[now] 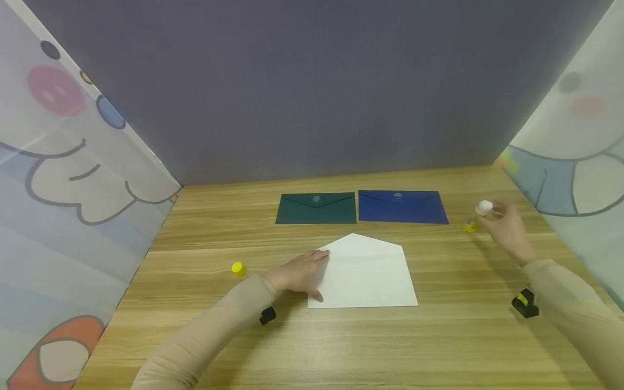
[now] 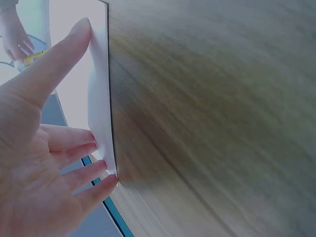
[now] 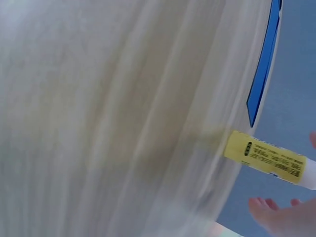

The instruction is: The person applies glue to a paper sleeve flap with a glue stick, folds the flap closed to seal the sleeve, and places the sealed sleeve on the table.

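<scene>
A white envelope (image 1: pixel 365 276) lies on the wooden table with its pointed flap unfolded toward the back. My left hand (image 1: pixel 301 272) rests on its left edge, thumb and fingers spread; the left wrist view shows the fingertips (image 2: pixel 85 173) along that edge. Farther right, a yellow glue stick (image 3: pixel 266 157) stands upright with its white end on top. My right hand (image 1: pixel 507 230) is beside its upper part. In the right wrist view the thumb and fingers (image 3: pixel 264 210) are apart, with a gap around the stick.
A green envelope (image 1: pixel 317 213) and a blue envelope (image 1: pixel 402 208) lie side by side behind the white one. A small yellow cap (image 1: pixel 238 269) is on the table left of my left hand. A grey panel (image 1: pixel 312 92) stands along the back, with printed cloth on both sides.
</scene>
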`<move>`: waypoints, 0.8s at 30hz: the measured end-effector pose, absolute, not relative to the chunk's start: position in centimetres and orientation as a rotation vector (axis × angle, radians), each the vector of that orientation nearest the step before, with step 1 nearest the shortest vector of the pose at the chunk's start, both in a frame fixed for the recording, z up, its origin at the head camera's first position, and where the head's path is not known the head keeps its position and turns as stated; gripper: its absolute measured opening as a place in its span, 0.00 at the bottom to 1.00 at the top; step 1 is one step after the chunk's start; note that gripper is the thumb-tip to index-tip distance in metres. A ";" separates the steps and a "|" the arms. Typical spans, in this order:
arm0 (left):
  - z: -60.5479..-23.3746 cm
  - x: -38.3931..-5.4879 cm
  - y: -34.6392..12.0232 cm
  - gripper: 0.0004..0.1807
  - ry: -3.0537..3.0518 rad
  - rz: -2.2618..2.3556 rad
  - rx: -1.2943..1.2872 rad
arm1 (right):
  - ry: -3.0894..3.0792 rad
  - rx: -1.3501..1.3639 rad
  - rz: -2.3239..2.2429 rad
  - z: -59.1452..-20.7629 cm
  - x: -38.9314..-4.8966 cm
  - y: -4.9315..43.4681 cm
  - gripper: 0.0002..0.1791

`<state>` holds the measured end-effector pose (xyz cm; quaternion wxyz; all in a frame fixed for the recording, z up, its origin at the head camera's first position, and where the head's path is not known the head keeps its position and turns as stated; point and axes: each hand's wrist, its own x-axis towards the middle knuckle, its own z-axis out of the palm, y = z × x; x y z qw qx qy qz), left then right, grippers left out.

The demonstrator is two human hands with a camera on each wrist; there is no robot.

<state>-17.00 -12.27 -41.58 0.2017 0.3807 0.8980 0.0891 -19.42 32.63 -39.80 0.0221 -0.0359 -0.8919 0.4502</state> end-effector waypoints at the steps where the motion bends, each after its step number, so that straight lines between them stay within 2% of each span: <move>1: -41.5 -17.0 -12.3 0.54 2.506 0.252 1.065 | -2.776 -0.115 1.415 -39.9 -19.4 32.7 0.43; 12: -40.7 -16.5 -11.9 0.54 2.519 0.169 1.000 | -2.800 -0.225 1.422 -40.6 -19.4 32.5 0.37; 24: -40.5 -16.4 -11.9 0.53 2.517 0.158 1.023 | -2.691 -0.210 1.421 -41.0 -19.4 32.1 0.30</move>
